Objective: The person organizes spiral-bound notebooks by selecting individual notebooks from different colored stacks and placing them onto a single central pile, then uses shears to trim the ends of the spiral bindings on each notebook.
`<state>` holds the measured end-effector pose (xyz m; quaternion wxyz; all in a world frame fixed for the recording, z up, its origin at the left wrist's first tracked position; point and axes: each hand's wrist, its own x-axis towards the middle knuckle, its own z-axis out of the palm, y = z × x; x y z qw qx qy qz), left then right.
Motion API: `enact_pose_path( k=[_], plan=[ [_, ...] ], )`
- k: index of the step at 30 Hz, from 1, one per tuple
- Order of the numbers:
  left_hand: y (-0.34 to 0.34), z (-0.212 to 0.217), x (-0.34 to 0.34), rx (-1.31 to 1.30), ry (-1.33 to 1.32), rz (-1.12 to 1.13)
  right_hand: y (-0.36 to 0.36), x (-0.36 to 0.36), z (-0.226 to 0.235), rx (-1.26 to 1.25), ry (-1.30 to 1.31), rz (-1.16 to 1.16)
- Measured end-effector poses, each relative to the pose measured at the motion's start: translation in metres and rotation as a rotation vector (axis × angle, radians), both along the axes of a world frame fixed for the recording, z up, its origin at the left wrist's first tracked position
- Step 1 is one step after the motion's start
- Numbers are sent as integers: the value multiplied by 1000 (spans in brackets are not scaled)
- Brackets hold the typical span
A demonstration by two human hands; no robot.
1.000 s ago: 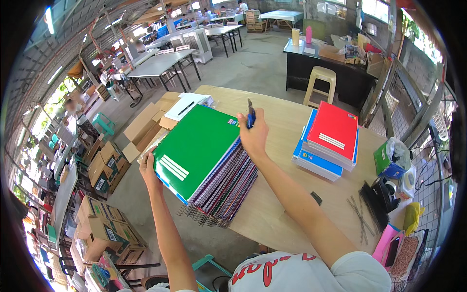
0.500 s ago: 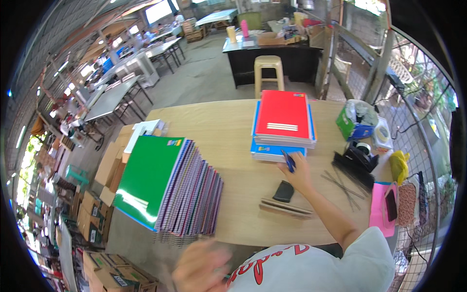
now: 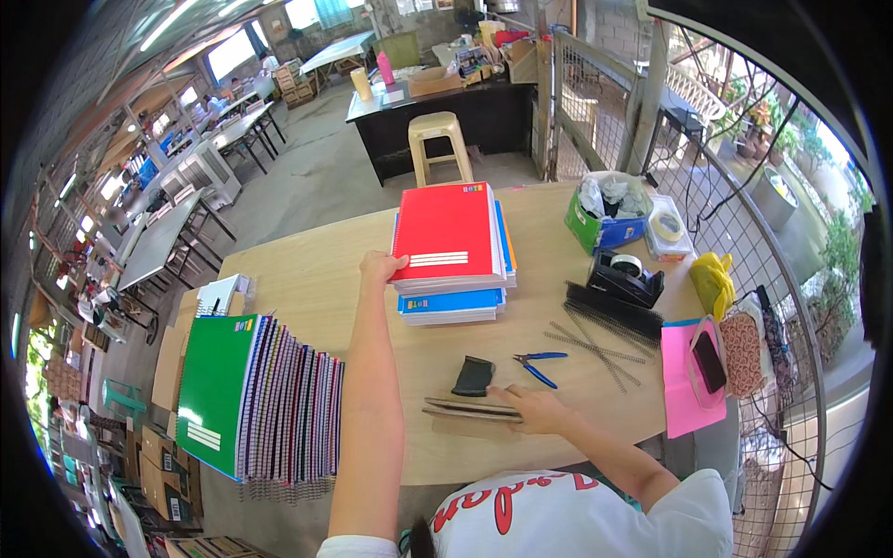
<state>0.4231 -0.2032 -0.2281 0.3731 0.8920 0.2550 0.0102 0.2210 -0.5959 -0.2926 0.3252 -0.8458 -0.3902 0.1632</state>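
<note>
- Head view: The left hand (image 3: pixel 379 267) reaches far across the wooden table (image 3: pixel 307 270). Its fingers curl on the left edge of the red notebook (image 3: pixel 446 234). That notebook is on top of a small pile of blue notebooks (image 3: pixel 456 302) in the middle of the table.
- The right hand (image 3: pixel 532 406) lies flat, fingers together, pressing on some thin brown card sheets (image 3: pixel 465 409) at the near edge of the table.
- A small black clip (image 3: pixel 474 376) sits just beside the card sheets. Blue pliers (image 3: pixel 537 363) lie near it, touching neither hand.
- At the left, a big pile of notebooks with wire spines and a green cover (image 3: pixel 216 381) leans over the table's edge. I think these ones are done.
- At the right lie black wire combs (image 3: pixel 614 316), still loose, next to a black tape holder (image 3: pixel 625 276).
- My guess: lots of books are finished, and the small pile in the middle is still left to do.
</note>
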Motion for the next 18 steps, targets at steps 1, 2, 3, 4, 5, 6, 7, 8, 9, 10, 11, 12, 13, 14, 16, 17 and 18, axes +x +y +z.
enact_pose_path(
  k=[1, 2, 3, 4, 5, 6, 7, 8, 9, 10, 11, 12, 13, 14, 16, 17, 18],
  plan=[
    [1, 2, 1, -41, -21, 28, 3, -3, -8, -61, -60, 15],
    [2, 4, 1, -81, -43, 60, 4, -4, -14, -122, -120, 35],
    [4, 5, -1, -76, -40, 63, 4, -4, -20, -117, -118, 37],
    [3, 11, -2, -20, -5, 74, 4, -2, -21, -109, -135, 6],
    [2, 16, -5, 36, 30, 89, 5, -1, -22, -101, -153, -22],
    [3, 21, -11, 42, 29, 95, 6, 0, -23, -95, -154, -17],
    [-7, 30, -14, 183, -43, 26, 5, 3, -19, -117, -171, -12],
    [-21, 38, -19, 320, -114, -48, 1, 4, -17, -143, -185, -11],
    [-48, 44, -24, 512, -300, -1, -4, 4, -16, -146, -180, -24],
    [-82, 51, -27, 701, -496, 45, -8, 6, -14, -114, -249, -36],
    [-108, 58, -35, 584, -643, -290, -11, 8, -12, -77, -321, -41],
    [-129, 62, -45, 455, -772, -622, -11, 11, -9, -69, -324, -48],
    [-152, 61, -54, 555, -700, -709, -12, 12, -9, -78, -312, -49],
    [-156, 54, -57, 602, -661, -742, -14, 10, -8, -91, -303, -36],
    [-147, 36, -51, 652, -526, -754, -7, 8, -8, -123, -240, 17],
    [-145, 34, -43, 646, -434, -749, -5, 10, -7, -158, -176, 47],
    [-141, 32, -38, 644, -436, -751, -4, 10, -6, -160, -175, 44]
  ],
)
